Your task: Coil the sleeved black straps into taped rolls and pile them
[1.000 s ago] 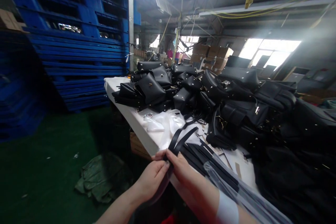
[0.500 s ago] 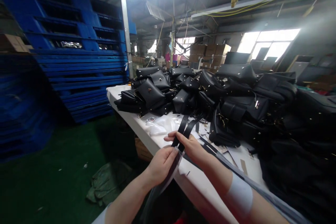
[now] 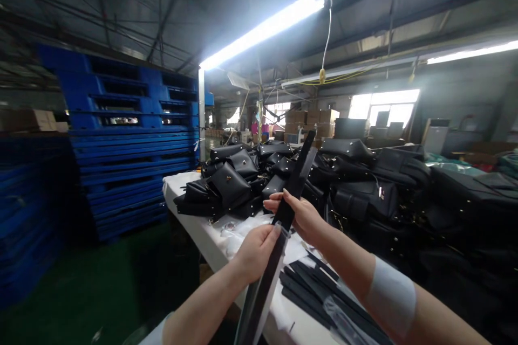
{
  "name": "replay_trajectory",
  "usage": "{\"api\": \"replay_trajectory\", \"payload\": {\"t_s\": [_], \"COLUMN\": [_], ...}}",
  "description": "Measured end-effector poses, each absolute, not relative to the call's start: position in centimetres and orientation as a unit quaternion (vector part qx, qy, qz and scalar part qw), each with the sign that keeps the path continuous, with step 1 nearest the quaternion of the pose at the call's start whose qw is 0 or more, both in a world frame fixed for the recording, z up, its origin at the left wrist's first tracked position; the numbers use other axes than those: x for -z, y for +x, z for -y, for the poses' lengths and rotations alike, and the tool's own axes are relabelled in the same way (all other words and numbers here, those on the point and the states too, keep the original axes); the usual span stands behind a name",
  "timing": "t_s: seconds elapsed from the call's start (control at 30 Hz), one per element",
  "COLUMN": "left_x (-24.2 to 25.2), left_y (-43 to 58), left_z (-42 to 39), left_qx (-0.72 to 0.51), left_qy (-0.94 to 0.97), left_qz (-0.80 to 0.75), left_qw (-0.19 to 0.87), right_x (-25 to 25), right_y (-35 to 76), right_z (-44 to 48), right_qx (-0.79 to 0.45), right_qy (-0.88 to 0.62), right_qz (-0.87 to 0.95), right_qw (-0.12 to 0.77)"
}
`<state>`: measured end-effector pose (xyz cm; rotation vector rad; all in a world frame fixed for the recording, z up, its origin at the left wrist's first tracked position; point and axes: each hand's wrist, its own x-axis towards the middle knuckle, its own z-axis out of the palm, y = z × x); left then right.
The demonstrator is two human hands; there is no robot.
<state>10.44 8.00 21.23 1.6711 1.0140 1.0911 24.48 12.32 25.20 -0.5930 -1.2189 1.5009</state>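
Both hands at work, close together, near edge of the surface [image 3: 182, 179]. Left hand [image 3: 259, 252] grasps the mouth of a clear sleeve [image 3: 267, 291], thumb on top, strap leather pinched with it. Right hand [image 3: 302, 216] just above, gripping the straps [image 3: 298, 179] between thumb and fingers, other fingers spread behind.

Held straps: black, flat, at least two judging by the separate tips. Raised over the surface, tilted up and away from the person, tips in front of the bags [image 3: 232, 184]. Lower length runs down past the left hand inside the plastic, out at the bottom of view.

Progress, as judged: partway. Lower portion covered; upper portion, from the left hand to the tips, bare. Whether the plastic is going on or coming off, cannot tell from this.

Also on the surface, below the right forearm: loose straps [image 3: 309, 287], a bundle, in no hand. Crumpled clear plastic [image 3: 343, 317] lies against them; whether it encloses any is unclear. White film [image 3: 243, 229] lies beyond the left hand, between it and the bags. Bags heaped, untouched by either hand. Count of finished pieces: not readable.
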Motion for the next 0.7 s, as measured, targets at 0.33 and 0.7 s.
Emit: {"api": "replay_trajectory", "payload": {"t_s": [0.33,0.7], "left_x": [-21.9,-23.7], "left_y": [13.2,16.0], "left_z": [-7.6,-7.3], "left_qx": [-0.406,-0.372], "left_qy": [0.675,0.701], "left_qz": [-0.363,-0.315], "left_qw": [0.498,0.521], "right_x": [-29.3,-29.5], "right_y": [28.2,33.1], "right_z": [-10.7,-9.9], "right_qx": [-0.569,-0.507], "right_qy": [-0.272,-0.383], "right_qz": [0.501,0.481], "right_qw": [0.593,0.604]}}
